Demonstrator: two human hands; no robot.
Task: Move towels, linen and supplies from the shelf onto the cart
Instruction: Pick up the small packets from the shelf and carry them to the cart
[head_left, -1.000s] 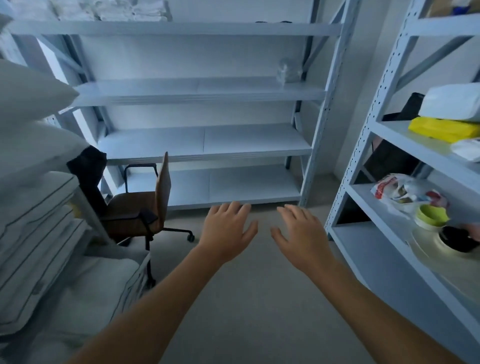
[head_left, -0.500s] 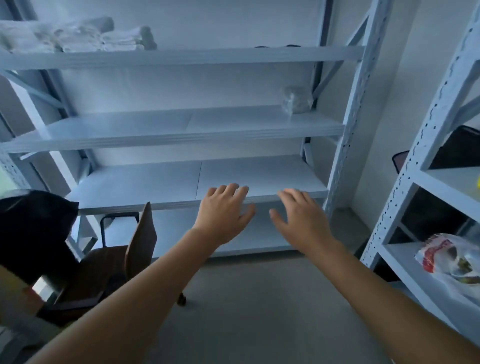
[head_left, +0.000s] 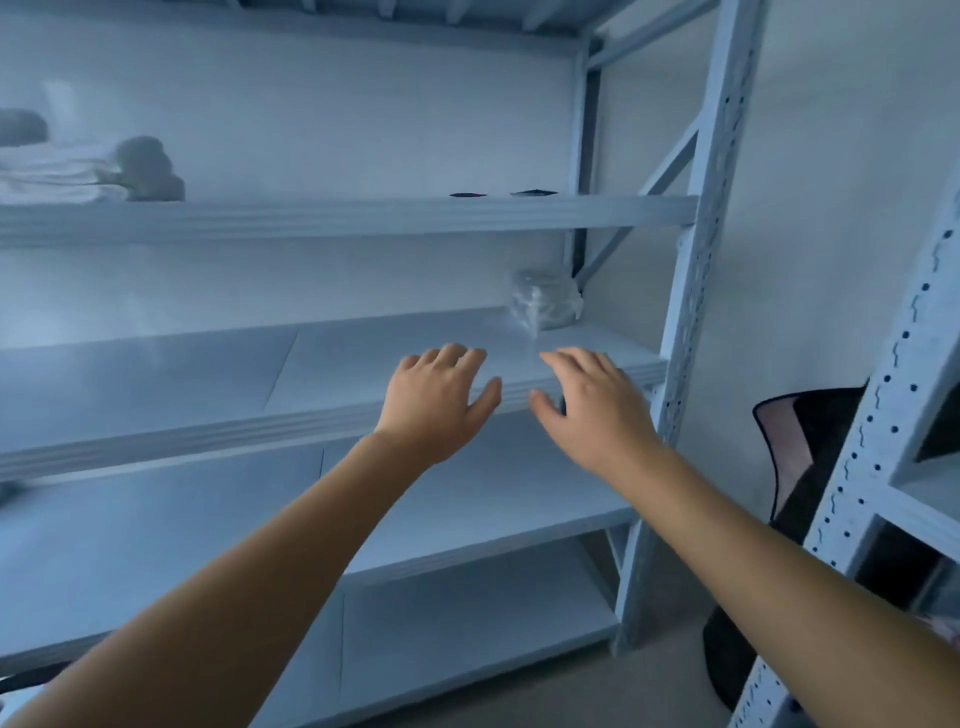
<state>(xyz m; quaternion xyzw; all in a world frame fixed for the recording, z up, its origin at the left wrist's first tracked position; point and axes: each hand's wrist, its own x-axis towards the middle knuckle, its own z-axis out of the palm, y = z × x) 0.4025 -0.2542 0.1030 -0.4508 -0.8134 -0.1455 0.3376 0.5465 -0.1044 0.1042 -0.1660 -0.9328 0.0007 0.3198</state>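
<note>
The shelf (head_left: 208, 436) is closer now. The left hand (head_left: 436, 402) and right hand (head_left: 592, 410) reach toward the clear bag (head_left: 543, 306), each grip spread and empty. The bag probably goes next.

Towels (head_left: 62, 174) blurred, cut off left

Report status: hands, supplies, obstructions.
Open and empty: left hand, right hand. Untouched: clear plastic packet on middle shelf, beyond right hand. On upper shelf, left: folded towels. Path clear.

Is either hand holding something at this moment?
No: the left hand and the right hand are both open with fingers spread, in front of the shelf, gripping nothing.
</note>
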